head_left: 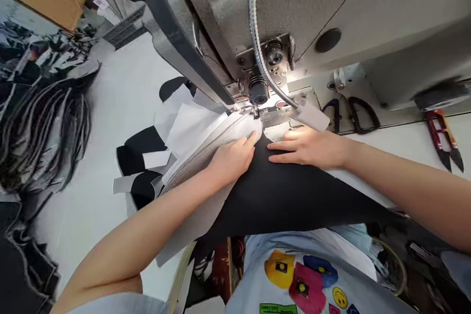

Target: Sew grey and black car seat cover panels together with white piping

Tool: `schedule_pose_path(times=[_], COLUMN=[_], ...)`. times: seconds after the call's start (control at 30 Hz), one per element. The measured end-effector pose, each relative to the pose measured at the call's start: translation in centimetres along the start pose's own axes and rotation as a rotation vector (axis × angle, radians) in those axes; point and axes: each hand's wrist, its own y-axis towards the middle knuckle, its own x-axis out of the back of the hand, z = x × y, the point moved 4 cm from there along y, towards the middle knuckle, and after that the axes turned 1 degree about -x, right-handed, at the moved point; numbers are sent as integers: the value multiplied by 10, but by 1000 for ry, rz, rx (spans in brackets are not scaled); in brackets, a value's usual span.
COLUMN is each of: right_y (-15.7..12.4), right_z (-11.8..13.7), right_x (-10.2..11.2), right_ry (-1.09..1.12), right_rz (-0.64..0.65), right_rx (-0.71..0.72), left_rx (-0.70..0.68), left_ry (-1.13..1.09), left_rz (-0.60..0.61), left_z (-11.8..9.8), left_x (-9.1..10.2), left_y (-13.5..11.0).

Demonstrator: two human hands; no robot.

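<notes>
1. two open hands lie flat on the cloth: the left hand (231, 159) presses the grey mesh fabric (198, 196), the right hand (307, 149) the black fabric panel (283, 201), neither gripping.
2. both layers lead toward the presser foot (253, 110) of the industrial sewing machine (294, 5).
3. the cloth looks light, soft and apt to slip, so flat palm pressure beside the foot seems the surest hold.
</notes>
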Motion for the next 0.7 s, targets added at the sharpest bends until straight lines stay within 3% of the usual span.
schedule_pose_path(times=[0.13,0.4,0.53,0.6,0.7], right_y=[-2,0,-4,-9,-7], right_z=[-6,-23,-32,-29,-17], right_x=[0,-11,-10,-3,7], right_ry=[66,79,95,105,78], right_rz=[12,72,71,84,94], right_rx=[-17,-150,-212,-171,-67], left_rx=[28,7,-5,20,12], left_ry=[7,-8,6,37,53], left_rz=[48,-70,-135,-85,96], left_z=[3,11,6,9,22], left_x=[-1,0,4,7,10], left_y=[8,31,30,24,12])
